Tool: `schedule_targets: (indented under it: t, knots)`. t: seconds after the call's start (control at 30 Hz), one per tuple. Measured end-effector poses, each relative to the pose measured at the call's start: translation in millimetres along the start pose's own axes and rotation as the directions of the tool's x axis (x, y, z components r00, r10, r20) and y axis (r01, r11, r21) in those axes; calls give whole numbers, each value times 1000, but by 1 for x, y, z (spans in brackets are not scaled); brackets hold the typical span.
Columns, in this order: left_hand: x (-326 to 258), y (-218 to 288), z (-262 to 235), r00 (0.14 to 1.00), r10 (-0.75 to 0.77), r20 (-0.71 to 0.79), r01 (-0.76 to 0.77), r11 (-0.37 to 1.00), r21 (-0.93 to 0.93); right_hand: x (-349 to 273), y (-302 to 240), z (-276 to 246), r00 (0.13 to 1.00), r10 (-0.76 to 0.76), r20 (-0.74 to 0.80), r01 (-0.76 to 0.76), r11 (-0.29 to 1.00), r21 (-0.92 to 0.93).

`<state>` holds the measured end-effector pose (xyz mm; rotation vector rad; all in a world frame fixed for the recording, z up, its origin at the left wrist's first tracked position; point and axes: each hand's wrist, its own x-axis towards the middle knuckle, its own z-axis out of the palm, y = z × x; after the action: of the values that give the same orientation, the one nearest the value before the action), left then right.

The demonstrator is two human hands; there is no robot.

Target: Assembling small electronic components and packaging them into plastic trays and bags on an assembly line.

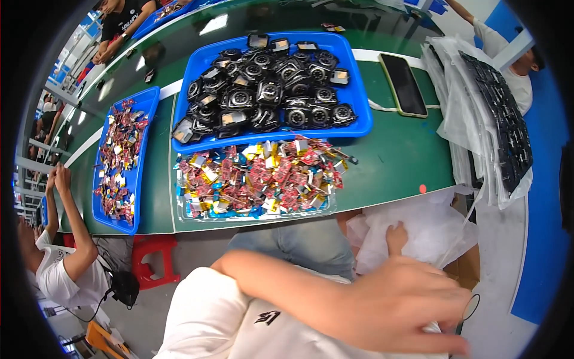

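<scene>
My left hand (409, 305) reaches across my body to the lower right, blurred by motion. Its thumb stands apart from its bent fingers; whether anything is between them cannot be made out. A thin dark loop (472, 307) shows by its fingertips. My right hand (396, 238), small and partly hidden behind the left one, is closed on a whitish translucent plastic bag (427, 224) below the table edge. Ahead on the green table (394, 161), a blue tray (362, 119) holds many black round-faced watch-like units. In front of it, a clear tray (179, 209) is heaped with small red circuit boards with yellow and silver parts.
Another blue tray (146, 110) of similar boards stands at the left. A phone (403, 85) lies at the right, near a stack of plastic-wrapped black trays (499, 119). Co-workers sit around the table, one (60, 263) close at the left beside a red stool (156, 242).
</scene>
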<state>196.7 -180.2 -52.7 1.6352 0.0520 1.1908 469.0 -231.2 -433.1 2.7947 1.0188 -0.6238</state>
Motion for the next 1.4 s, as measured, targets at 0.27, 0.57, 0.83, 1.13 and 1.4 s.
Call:
schedule_targets:
  t: [0.27, 0.57, 0.83, 1.13, 1.4]
  knots:
    - [31, 38, -13, 993, 41, -113, -96, 839, -535, -46, 34, -45, 691, -139, -709, 268, 961, 73]
    - [14, 53, -38, 1000, -4, 0, 3, 743, -669, -118, -24, -83, 630, -253, -735, 648, 693, 317]
    - [-14, 71, -55, 993, -41, -111, -43, 745, -666, -161, -91, -97, 433, -486, -759, 869, 451, 206]
    - [-33, 89, -115, 988, 74, -137, -136, 833, -536, -203, -158, -125, 189, -719, -668, 979, 190, 72]
    - [-160, 64, -141, 882, -151, -447, 117, 988, -102, -258, -184, -257, -263, -742, -616, 962, -156, -223]
